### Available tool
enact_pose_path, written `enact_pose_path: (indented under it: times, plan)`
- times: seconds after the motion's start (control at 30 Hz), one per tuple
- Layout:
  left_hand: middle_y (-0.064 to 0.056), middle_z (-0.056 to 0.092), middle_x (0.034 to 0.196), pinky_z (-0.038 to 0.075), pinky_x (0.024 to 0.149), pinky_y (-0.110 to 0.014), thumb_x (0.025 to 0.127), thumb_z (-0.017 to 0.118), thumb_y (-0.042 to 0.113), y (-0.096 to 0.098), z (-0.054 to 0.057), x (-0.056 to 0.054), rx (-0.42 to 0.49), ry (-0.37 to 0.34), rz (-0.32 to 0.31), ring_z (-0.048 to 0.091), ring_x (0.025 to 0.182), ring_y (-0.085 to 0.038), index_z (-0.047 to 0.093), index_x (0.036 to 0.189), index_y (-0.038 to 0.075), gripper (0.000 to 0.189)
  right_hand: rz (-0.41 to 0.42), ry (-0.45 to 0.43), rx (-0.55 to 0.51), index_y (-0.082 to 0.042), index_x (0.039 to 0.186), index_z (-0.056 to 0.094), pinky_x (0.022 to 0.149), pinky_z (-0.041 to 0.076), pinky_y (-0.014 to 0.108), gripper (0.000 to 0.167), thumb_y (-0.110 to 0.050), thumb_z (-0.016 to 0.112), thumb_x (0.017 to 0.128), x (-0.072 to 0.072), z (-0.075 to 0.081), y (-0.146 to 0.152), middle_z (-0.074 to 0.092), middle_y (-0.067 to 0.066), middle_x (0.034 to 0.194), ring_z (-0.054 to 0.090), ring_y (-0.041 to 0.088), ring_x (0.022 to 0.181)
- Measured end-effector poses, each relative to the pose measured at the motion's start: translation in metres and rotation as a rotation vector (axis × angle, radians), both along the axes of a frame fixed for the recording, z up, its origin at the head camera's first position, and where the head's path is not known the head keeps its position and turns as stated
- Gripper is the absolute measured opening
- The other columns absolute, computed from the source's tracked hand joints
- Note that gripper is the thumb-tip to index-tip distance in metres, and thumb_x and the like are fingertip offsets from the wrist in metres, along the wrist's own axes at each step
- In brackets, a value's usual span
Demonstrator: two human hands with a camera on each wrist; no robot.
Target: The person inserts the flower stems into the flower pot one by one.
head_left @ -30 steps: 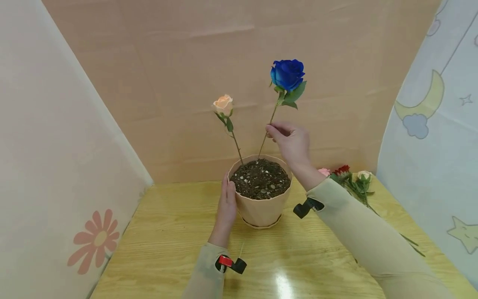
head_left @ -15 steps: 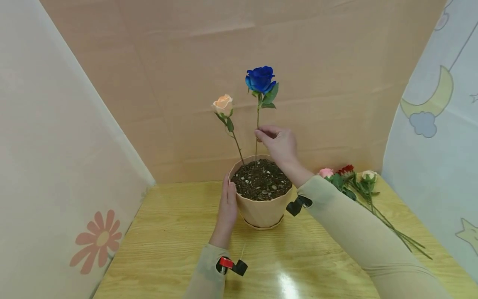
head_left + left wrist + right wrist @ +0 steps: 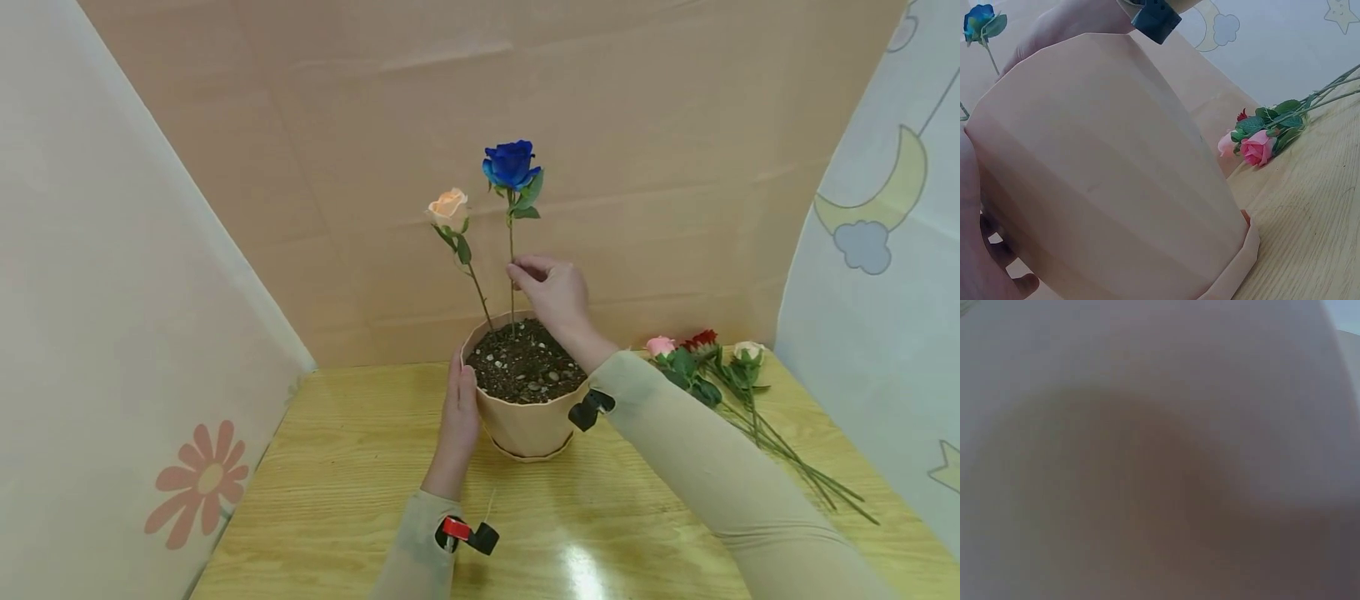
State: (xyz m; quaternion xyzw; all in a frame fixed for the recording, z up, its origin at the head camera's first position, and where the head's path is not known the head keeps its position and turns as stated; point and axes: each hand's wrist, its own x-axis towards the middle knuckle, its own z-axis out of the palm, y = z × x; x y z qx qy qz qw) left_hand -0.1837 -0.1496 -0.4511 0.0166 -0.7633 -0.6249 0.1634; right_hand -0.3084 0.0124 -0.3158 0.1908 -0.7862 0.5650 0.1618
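Observation:
A peach flowerpot, filled with dark soil, stands on a matching saucer. My left hand holds the pot's left side; the left wrist view shows its fingers curving along the wall. Thumb and fingers of my right hand pinch the stem of a blue rose above the soil. That stem stands nearly upright, its lower end meeting the soil near the back rim. Beside it, a peach rose stands in the soil, leaning left. Blur fills most of the right wrist view.
On the wooden table to the right lie a pink rose, a red flower and a cream rose, their stems pointing toward the front right. A tan backdrop rises behind the pot.
My right hand has moved left and slightly down with the blue rose, whose stem has gone from leaning right to nearly upright. My left hand stays on the pot.

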Motion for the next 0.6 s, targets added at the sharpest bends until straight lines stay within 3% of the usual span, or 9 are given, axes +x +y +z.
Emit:
enact_pose_path:
  times: [0.2,0.4,0.6]
  plan:
    - [-0.012,0.017,0.183,0.017,0.132,-0.065,0.122,0.027,0.050,-0.001,-0.001,0.002,-0.011,0.002,-0.015,0.018,0.167,-0.039,0.018,0.179,0.024,0.063,0.003,-0.044,0.099,-0.007,0.126,0.084,0.079,0.059,0.034,0.029,-0.029,0.077,0.108,-0.001,-0.011,0.001,0.083,0.008,0.107,0.078,0.023,0.094]
    - [-0.011,0.018,0.183,0.018,0.131,-0.066,0.122,0.026,0.049,-0.002,-0.001,0.003,-0.029,0.012,-0.013,0.019,0.166,-0.039,0.019,0.179,0.025,0.062,0.000,-0.007,0.141,-0.008,0.127,0.084,0.089,0.061,0.045,0.032,-0.032,0.077,0.107,0.000,-0.015,-0.001,0.084,0.007,0.107,0.079,0.024,0.094]
    - [-0.010,0.021,0.182,0.019,0.131,-0.064,0.122,0.027,0.049,-0.001,-0.002,0.002,-0.034,0.025,-0.005,0.023,0.166,-0.038,0.021,0.178,0.026,0.061,-0.005,0.017,0.190,-0.009,0.131,0.083,0.103,0.059,0.048,0.034,-0.033,0.076,0.109,0.003,-0.016,-0.002,0.081,0.009,0.125,0.076,0.027,0.117]
